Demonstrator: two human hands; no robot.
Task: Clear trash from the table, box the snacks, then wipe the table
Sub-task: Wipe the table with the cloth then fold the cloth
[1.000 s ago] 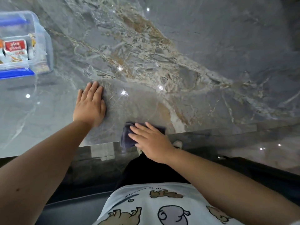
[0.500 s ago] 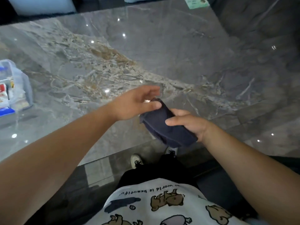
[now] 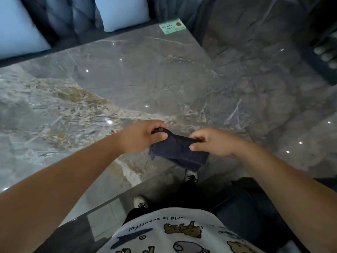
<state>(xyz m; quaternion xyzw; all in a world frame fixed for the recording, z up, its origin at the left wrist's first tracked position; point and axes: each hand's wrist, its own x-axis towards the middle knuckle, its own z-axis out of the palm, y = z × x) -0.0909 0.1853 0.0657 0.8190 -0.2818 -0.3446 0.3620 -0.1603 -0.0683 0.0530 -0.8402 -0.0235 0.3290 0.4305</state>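
Above the near edge of the marble table [image 3: 127,79], you hold the dark cloth [image 3: 179,152] lifted off the surface: your left hand [image 3: 141,136] pinches one end, your right hand [image 3: 214,142] the other.

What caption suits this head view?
Both hands, left and right, hold a dark cloth above the marble table.

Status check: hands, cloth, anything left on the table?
Left hand and right hand both gripping the dark cloth, held off the table. Wiping paused. Only a green card at the far corner.
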